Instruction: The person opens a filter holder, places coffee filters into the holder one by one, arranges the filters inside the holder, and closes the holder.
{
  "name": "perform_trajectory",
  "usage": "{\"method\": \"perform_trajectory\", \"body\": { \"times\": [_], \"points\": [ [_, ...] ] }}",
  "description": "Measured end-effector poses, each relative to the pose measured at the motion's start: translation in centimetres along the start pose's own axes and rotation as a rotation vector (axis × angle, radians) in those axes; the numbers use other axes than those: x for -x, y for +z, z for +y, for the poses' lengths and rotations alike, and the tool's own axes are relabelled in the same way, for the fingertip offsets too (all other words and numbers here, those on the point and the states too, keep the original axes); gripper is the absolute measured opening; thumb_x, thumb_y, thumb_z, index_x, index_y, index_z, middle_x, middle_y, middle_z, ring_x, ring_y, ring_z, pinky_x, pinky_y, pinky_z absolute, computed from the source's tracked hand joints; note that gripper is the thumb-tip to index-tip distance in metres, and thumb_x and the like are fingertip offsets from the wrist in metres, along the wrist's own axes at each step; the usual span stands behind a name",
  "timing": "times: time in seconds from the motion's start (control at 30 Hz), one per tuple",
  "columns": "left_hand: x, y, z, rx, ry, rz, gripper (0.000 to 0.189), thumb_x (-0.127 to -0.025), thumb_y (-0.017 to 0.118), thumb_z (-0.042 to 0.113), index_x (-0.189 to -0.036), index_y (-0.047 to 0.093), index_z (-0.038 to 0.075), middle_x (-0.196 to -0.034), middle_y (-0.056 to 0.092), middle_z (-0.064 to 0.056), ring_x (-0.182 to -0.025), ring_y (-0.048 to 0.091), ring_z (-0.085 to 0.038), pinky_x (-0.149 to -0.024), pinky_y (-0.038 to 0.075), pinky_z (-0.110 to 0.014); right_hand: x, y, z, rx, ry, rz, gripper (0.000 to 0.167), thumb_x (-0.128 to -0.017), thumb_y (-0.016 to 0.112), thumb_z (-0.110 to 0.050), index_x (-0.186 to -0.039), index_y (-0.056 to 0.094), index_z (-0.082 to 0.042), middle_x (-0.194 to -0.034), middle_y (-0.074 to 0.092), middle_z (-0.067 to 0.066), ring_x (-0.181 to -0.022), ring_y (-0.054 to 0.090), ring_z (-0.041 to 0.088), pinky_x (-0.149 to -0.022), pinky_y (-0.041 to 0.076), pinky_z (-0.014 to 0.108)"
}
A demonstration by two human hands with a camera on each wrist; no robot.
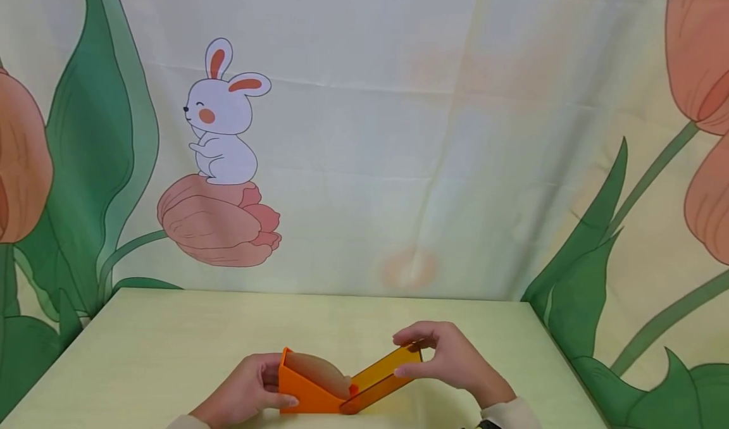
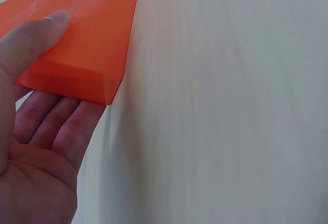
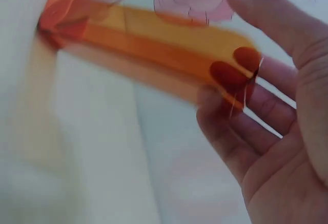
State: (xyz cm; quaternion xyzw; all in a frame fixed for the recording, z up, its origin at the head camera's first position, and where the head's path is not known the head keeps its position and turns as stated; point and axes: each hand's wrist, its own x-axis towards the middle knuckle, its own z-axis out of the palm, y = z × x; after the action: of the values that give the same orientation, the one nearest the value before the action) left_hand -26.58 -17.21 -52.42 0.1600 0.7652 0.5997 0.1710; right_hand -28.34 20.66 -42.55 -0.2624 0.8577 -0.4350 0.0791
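An orange plastic case (image 1: 310,388) with a sloped, wedge-like side stands at the table's near edge. Hinged to its low right end, a see-through amber lid (image 1: 384,378) is swung out and slants up to the right. My left hand (image 1: 259,385) grips the case's tall left end, thumb on the near side and fingers beneath or behind it, as the left wrist view shows. Around the lid's raised end curls my right hand (image 1: 450,359). In the right wrist view its fingers (image 3: 220,131) touch that end, while the thumb's contact is unclear. The case's inside is mostly hidden.
The pale yellow table (image 1: 228,321) runs back to a hanging cloth (image 1: 353,163) printed with a rabbit, tulips and leaves. The cloth closes off the back and both sides of the table.
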Motion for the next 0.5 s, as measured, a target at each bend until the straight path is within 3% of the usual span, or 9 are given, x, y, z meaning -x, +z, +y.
{"method": "perform_trajectory", "body": {
  "times": [0.3, 0.5],
  "points": [
    [0.0, 0.0, 0.0, 0.005, 0.002, -0.001, 0.055, -0.081, 0.087, 0.025, -0.13, 0.067, 0.012, -0.123, 0.074, -0.006, -0.102, 0.072, -0.023, -0.094, 0.061, -0.037, 1.4, 0.8, 3.7, -0.335, 0.069, 0.019, 0.051, -0.081, 0.088, -0.019, -0.126, 0.067, -0.005, -0.124, 0.071, 0.016, -0.108, 0.07, 0.024, -0.096, 0.058, 0.025],
    [0.1, 0.0, 0.0, 0.018, -0.003, -0.002, 0.055, -0.081, 0.087, 0.025, -0.131, 0.067, 0.012, -0.124, 0.074, -0.006, -0.103, 0.072, -0.023, -0.094, 0.061, -0.035, 1.7, 1.7, 4.6, -0.461, 0.088, 0.042, 0.049, -0.082, 0.087, -0.014, -0.124, 0.066, 0.002, -0.122, 0.073, 0.015, -0.105, 0.073, 0.023, -0.092, 0.061, 0.029]
  ]
}}
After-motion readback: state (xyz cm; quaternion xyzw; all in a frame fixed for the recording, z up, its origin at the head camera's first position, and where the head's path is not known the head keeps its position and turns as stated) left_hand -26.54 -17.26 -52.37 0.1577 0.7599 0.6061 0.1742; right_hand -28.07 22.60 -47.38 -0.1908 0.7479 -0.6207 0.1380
